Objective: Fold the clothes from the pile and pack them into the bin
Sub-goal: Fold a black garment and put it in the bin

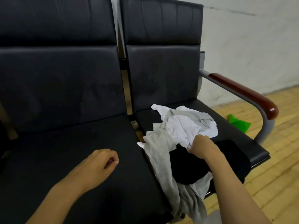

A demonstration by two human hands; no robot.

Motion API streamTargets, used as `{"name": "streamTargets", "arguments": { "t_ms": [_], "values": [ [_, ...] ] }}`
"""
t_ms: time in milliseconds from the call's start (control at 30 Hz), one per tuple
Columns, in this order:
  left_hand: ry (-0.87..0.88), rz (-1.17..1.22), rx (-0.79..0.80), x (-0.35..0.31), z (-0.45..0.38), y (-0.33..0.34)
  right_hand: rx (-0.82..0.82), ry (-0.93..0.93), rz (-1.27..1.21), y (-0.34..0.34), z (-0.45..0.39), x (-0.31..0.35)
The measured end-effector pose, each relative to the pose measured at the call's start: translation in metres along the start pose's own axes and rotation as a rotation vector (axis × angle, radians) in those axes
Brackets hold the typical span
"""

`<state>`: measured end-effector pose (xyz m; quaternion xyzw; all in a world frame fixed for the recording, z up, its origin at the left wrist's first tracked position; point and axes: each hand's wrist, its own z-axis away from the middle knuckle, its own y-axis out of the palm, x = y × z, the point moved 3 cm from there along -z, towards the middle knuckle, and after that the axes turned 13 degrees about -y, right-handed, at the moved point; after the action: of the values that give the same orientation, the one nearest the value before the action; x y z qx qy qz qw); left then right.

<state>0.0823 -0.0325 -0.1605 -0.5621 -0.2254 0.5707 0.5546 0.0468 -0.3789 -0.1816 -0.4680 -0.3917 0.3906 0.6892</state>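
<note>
Black padded bench seats (68,159) against a white wall. Left hand (100,162), loosely curled, holds nothing. Right hand (202,147) pinches white garment (182,126); the clothes pile extends toward its 11 o'clock, black garment (194,167) beneath, grey garment (161,159) at 8 o'clock.

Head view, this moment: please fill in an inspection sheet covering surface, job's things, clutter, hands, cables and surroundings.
Surface: two joined black padded seats; the clothes lie on the right one.
Job's things: white garment, grey garment draping over the seat's front edge, black garment; all crumpled, unfolded. No bin identified.
Clutter: green plastic object on the floor, partly hidden by the seat.
Hands: right hand grips the white garment; left hand loosely curled above the left seat, holding nothing.
Cables: nothing seen.
Surroundings: wooden armrest, pale wall, wooden floor.
</note>
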Motion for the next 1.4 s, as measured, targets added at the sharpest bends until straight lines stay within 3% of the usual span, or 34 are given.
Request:
{"name": "streamTargets", "arguments": {
  "t_ms": [67, 133, 200, 300, 367, 433, 567, 667, 767, 867, 1000, 1100, 1167, 1267, 1333, 1400],
  "values": [
    [0.006, 0.106, -0.009, 0.003, 0.007, -0.008, -0.129, -0.111, -0.094, -0.024, 0.019, 0.024],
    [0.014, 0.307, 0.029, 0.002, 0.019, -0.018, -0.298, -0.306, -0.413, -0.058, 0.049, 0.061],
    [0.062, 0.492, 0.103, -0.004, 0.032, -0.023, -0.404, -0.552, -0.904, -0.093, 0.087, 0.105],
    [0.135, 0.668, 0.093, -0.018, 0.059, -0.027, -0.337, -0.887, -1.705, -0.130, 0.136, 0.159],
    [0.120, 0.817, -0.005, -0.021, 0.068, -0.029, -0.298, -0.919, -1.988, -0.140, 0.146, 0.175],
    [0.038, 0.936, -0.144, -0.011, 0.072, -0.033, -0.318, -0.853, -2.102, -0.141, 0.145, 0.182],
    [-0.038, 0.933, -0.356, 0.023, 0.081, -0.053, -0.377, -0.611, -2.016, -0.118, 0.122, 0.180],
    [-0.069, 1.070, -0.326, 0.046, 0.090, -0.062, -0.373, -0.496, -1.745, -0.088, 0.093, 0.174],
    [-0.109, 1.074, -0.291, 0.061, 0.094, -0.063, -0.269, -0.366, -1.451, -0.052, 0.064, 0.169],
    [-0.107, 1.012, -0.244, 0.068, 0.094, -0.063, -0.118, -0.323, -1.379, -0.025, 0.046, 0.168],
    [-0.170, 0.960, -0.158, 0.074, 0.092, -0.060, -0.241, -0.353, -1.132, -0.017, 0.032, 0.171],
    [-0.167, 1.152, -0.116, 0.078, 0.090, -0.063, -0.405, -0.370, -1.005, -0.016, 0.029, 0.169],
    [-0.091, 1.239, -0.222, 0.079, 0.091, -0.071, -0.512, -0.415, -0.837, -0.018, 0.027, 0.167],
    [-0.001, 0.878, -0.587, 0.077, 0.095, -0.083, -0.488, -0.644, -0.714, -0.021, 0.038, 0.183],
    [0.028, 0.524, -0.841, 0.071, 0.099, -0.090, -0.267, -0.879, -0.807, -0.020, 0.060, 0.210],
    [0.130, 0.375, -0.950, 0.059, 0.101, -0.094, 0.115, -1.031, -0.932, -0.016, 0.096, 0.242]
  ]
}}
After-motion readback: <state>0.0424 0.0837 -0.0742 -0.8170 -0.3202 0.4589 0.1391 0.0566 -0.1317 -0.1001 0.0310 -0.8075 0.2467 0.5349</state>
